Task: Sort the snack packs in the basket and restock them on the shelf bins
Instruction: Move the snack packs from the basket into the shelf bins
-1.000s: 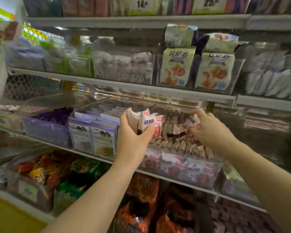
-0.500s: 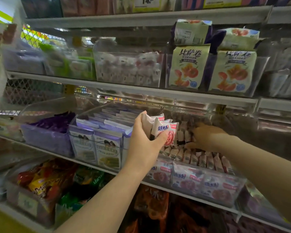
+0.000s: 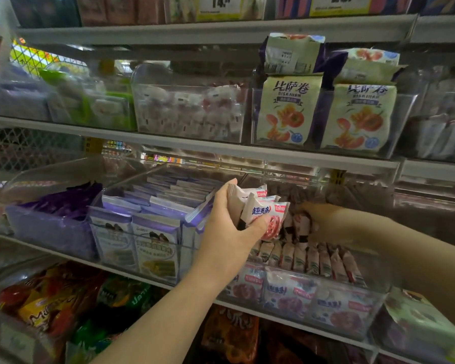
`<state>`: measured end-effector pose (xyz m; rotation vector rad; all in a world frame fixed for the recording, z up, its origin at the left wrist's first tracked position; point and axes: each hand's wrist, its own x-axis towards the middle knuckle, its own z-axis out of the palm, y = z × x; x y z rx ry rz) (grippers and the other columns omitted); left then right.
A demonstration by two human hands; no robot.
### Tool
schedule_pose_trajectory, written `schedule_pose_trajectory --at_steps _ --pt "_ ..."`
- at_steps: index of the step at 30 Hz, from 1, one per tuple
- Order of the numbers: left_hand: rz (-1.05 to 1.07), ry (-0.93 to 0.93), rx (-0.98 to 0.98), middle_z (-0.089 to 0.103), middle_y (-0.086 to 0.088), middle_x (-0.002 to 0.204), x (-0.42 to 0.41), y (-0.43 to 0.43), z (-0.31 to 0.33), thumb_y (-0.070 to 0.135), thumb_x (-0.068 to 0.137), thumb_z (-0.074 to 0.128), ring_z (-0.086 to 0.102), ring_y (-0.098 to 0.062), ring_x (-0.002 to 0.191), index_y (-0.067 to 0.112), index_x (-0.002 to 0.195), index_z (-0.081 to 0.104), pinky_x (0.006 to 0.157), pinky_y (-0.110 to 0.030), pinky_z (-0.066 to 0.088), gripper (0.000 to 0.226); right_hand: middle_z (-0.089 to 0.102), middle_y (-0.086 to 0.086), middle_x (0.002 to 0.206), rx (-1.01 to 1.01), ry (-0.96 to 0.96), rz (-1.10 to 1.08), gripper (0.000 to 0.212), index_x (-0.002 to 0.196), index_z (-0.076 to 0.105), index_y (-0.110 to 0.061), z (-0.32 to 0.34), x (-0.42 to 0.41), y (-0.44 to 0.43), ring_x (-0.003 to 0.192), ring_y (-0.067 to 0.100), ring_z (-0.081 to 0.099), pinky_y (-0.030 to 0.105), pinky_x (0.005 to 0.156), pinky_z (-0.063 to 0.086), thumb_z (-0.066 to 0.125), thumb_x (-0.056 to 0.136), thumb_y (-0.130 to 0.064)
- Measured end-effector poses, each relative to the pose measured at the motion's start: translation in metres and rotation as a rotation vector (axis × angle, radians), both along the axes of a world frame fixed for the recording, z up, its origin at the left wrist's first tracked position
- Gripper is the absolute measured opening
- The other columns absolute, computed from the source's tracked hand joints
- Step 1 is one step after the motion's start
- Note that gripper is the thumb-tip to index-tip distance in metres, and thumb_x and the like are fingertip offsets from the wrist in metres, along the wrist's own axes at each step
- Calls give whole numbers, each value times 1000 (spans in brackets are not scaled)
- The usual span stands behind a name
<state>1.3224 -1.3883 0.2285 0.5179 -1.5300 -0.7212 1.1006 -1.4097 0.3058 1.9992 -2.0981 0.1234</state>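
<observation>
Restocking step, centre frame: the left hand (image 3: 226,232) grips a small stack of white-and-pink foil snack packs (image 3: 265,214), while the right hand (image 3: 323,222) pinches a single matching pack (image 3: 301,224) among the rows in the clear plastic bin (image 3: 378,292) (lower right); next, I'd seat it upright, then let go

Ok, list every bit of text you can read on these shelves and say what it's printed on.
"14": yellow price tag on the top shelf rail.
"比萨卷" over "BISAJUAN": cream packs in the upper-shelf bin.
"趣多多": white pack gripped by the left hand.
Second yellow tag: number cut off by the frame edge.
Purple-white packs, red-yellow bags lower left: print too blurred to read.
</observation>
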Motion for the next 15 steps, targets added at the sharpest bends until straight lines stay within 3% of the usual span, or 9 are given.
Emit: schedule_pose_trajectory --at_steps 3,6,7,10,12,14,15 --pt "-38 11 9 46 35 117 -4 -2 1 36 80 74 49 21 106 42 142 27 88 -9 45 77 42 7 143 -37 55 69 62 143 37 -27 -4 -3 0 118 24 51 25 90 45 62 87 -15" --pt "-82 -28 16 48 33 119 -6 -5 0 42 76 76 51 19 106 51 133 31 90 -14 45 73 7 6 156 4 124 65 79 149 25 -33 5 -7 7 129 31 42 31 101 44 68 84 -25" --pt "-102 -44 27 49 33 120 -6 -6 1 47 73 76 52 18 106 56 126 32 91 -15 45 70 2 5 156 12 130 58 85 150 19 -36 10 -10 13 129 30 42 31 102 44 69 82 -31" --pt "-182 -48 66 55 24 124 -9 -9 7 55 61 78 57 7 110 61 117 35 95 -24 50 71 29 4 152 -89 108 158 81 149 21 -34 25 -14 40 127 18 45 25 103 39 68 83 -36" --pt "-317 -25 126 61 10 125 -14 -12 12 45 63 82 63 -8 110 48 127 41 92 -36 53 76 48 -8 139 -98 -160 348 75 140 33 -43 31 -16 60 117 1 51 18 100 40 75 78 -40" --pt "-516 -29 225 63 -1 122 -24 -12 18 31 64 80 68 -20 103 39 128 44 82 -40 57 74 50 -19 131 5 -510 527 77 129 35 -59 32 -14 81 111 -11 53 13 92 46 81 69 -45" --pt "-605 -51 269 64 -4 121 -30 -10 22 26 65 78 69 -23 100 37 125 46 76 -38 58 69 48 -22 130 36 -595 570 79 128 35 -62 30 -13 88 112 -13 52 10 89 47 82 67 -45"
